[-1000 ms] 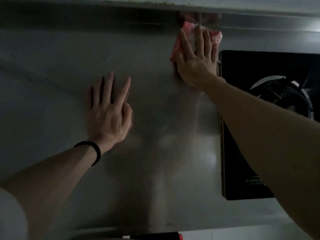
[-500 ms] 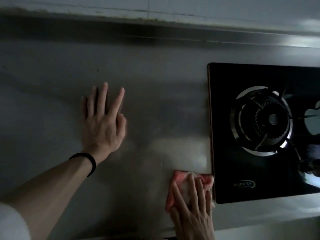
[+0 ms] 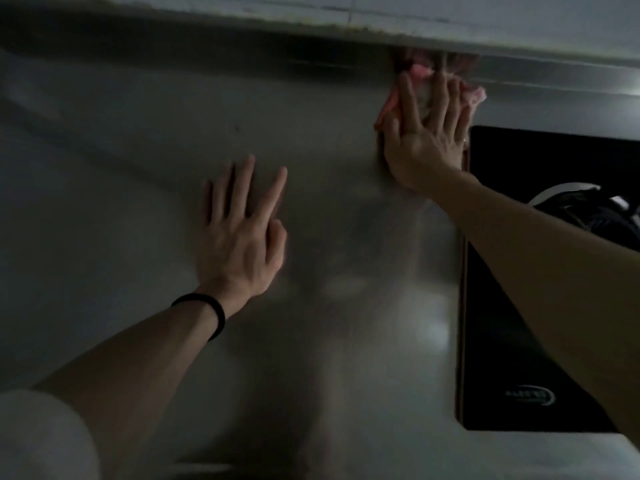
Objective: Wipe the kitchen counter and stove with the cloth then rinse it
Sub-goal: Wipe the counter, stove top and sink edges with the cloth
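Note:
A pink cloth lies on the steel counter at its far edge, just left of the black glass stove. My right hand presses flat on the cloth with fingers spread, fingertips near the back rim. My left hand rests flat on the bare counter to the left, fingers apart, holding nothing. A black band circles my left wrist. The stove's burner is partly hidden behind my right forearm.
A raised steel rim and a pale tiled wall run along the back of the counter. The stove's left edge runs close beside the wiped strip. The scene is dim.
My right hand has pushed the cloth from the counter's near edge up to the far rim, along the stove's left side. My left hand has stayed planted on the counter.

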Demonstrator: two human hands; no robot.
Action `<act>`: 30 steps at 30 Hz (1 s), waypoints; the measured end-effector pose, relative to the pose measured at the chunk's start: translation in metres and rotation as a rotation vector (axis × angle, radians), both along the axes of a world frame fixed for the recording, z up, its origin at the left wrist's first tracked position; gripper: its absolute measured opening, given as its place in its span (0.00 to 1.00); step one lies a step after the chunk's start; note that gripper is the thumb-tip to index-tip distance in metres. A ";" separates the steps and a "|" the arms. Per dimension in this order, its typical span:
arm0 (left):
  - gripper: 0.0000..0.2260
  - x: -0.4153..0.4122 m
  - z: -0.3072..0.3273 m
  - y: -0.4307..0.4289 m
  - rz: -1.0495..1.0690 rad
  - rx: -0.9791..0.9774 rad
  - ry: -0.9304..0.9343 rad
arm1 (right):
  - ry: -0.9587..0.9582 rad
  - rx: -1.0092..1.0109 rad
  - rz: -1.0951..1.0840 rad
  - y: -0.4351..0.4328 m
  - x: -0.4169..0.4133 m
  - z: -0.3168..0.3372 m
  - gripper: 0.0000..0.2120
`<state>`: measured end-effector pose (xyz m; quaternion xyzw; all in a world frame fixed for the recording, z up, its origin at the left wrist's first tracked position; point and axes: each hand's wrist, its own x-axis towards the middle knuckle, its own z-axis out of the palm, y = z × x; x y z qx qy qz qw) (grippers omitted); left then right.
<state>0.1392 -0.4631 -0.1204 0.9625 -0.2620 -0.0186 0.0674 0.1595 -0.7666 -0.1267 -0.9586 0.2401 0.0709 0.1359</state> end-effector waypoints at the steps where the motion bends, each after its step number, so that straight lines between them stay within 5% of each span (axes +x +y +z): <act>1: 0.30 0.000 -0.001 0.001 -0.001 -0.005 0.000 | -0.012 0.006 -0.011 0.002 0.001 -0.001 0.31; 6: 0.30 0.001 -0.001 0.001 -0.008 0.006 0.007 | -0.033 -0.019 0.012 0.042 -0.040 0.009 0.30; 17: 0.30 0.000 -0.003 0.003 -0.025 -0.018 0.017 | 0.030 0.099 0.113 0.293 -0.307 0.020 0.31; 22: 0.30 0.002 -0.011 0.006 -0.026 -0.053 -0.026 | -0.031 0.048 0.144 0.236 -0.295 0.016 0.32; 30: 0.30 0.003 -0.016 0.005 -0.042 -0.054 0.009 | -0.035 -0.010 -0.155 0.125 -0.233 0.012 0.31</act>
